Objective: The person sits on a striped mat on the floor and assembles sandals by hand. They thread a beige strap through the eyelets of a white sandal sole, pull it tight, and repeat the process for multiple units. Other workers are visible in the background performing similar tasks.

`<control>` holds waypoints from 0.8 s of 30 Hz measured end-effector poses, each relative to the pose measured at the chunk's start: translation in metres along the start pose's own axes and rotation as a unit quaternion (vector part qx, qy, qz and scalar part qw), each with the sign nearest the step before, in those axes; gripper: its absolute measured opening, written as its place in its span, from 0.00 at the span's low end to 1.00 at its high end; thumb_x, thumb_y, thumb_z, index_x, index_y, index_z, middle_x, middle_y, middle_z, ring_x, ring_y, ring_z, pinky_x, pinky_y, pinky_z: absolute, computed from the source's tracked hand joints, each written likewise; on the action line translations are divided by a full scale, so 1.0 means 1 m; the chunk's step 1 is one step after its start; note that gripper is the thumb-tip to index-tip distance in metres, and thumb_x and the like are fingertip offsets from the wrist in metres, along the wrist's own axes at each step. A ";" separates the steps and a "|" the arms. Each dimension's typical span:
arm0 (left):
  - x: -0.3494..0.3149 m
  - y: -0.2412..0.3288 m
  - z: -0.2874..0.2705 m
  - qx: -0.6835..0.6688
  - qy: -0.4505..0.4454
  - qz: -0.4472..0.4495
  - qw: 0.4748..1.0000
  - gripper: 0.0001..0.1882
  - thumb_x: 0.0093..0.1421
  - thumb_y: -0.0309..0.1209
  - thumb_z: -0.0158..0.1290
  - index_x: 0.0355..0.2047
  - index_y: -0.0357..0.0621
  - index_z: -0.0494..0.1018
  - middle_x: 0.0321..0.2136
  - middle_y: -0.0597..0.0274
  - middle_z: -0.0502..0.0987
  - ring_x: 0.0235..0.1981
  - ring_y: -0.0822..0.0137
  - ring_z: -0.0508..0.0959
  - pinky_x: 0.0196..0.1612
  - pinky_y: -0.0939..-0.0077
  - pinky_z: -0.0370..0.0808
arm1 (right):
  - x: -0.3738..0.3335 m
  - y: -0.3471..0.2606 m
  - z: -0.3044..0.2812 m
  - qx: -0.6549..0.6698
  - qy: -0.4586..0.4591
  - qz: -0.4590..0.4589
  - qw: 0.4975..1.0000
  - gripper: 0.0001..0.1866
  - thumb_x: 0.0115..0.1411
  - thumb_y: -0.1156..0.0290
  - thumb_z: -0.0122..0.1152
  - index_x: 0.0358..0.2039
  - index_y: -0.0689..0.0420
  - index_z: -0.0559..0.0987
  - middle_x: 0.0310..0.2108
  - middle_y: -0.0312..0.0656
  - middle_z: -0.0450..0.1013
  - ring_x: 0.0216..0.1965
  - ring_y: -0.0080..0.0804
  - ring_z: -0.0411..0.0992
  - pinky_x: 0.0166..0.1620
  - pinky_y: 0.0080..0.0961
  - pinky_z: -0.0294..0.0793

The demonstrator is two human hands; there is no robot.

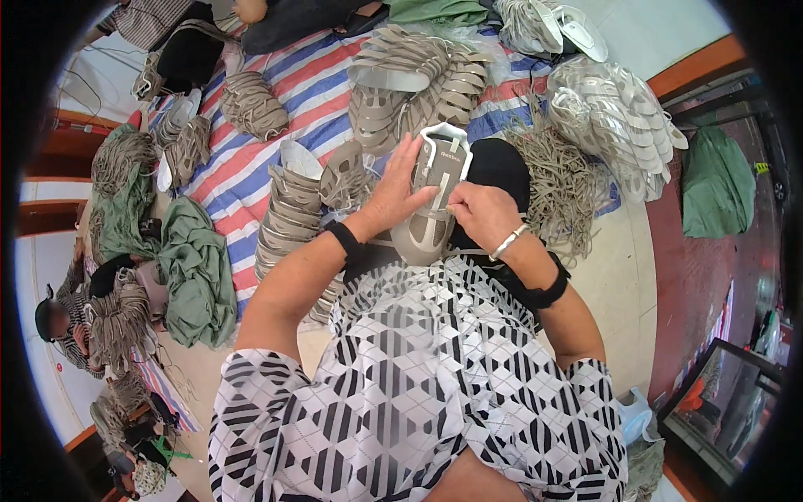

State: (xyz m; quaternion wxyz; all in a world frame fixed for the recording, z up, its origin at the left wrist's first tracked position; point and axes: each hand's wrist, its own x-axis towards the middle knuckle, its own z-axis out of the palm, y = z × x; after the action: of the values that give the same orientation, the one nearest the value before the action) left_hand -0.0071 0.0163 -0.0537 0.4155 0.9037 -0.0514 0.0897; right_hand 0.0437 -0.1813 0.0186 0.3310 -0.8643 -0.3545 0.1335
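A grey-beige shoe upper (431,201) stands upright over my lap, tongue end up. My left hand (393,191) wraps around its left side, fingers spread on the front. My right hand (483,213), with a silver bangle on the wrist, pinches at the lacing area on its right side. A loose pile of beige laces (565,186) lies just right of my hands on the floor sheet.
Stacks of matching shoe uppers (288,219) lie left of my hands, more (418,79) ahead and pale ones (619,117) at the right, all on a red, white and blue striped sheet (242,167). Green cloth (196,276) lies at left. Another person (63,322) sits at far left.
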 end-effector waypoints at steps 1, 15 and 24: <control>0.000 0.002 0.000 0.006 0.006 0.002 1.000 0.46 0.54 0.42 0.56 0.64 0.39 0.43 0.63 0.32 0.45 0.64 0.40 0.47 0.65 0.58 0.47 | 0.001 -0.007 -0.008 -0.037 0.014 -0.030 0.999 0.05 0.53 0.71 0.58 0.26 0.60 0.76 0.21 0.46 0.74 0.23 0.41 0.74 0.29 0.33 0.72; -0.029 0.006 -0.008 -0.037 -0.024 -0.016 0.999 0.43 0.56 0.40 0.52 0.65 0.38 0.43 0.65 0.37 0.42 0.66 0.44 0.45 0.65 0.58 0.45 | -0.015 0.016 0.043 0.235 -0.026 0.211 0.948 0.05 0.58 0.77 0.51 0.28 0.65 0.71 0.21 0.47 0.74 0.20 0.33 0.78 0.21 0.26 0.73; -0.028 0.006 -0.002 -0.009 0.018 -0.015 1.000 0.44 0.51 0.37 0.56 0.64 0.39 0.46 0.64 0.39 0.44 0.65 0.44 0.47 0.65 0.58 0.48 | -0.016 0.026 0.049 0.202 -0.016 0.150 0.968 0.07 0.59 0.72 0.50 0.26 0.61 0.71 0.20 0.46 0.74 0.22 0.36 0.78 0.27 0.29 0.74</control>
State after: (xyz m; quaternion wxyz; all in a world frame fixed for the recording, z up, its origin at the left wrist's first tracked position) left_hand -0.0358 0.0144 -0.0533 0.4256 0.8989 -0.0312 0.0989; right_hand 0.0229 -0.1827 -0.0355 0.4695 -0.8204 -0.1918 0.2641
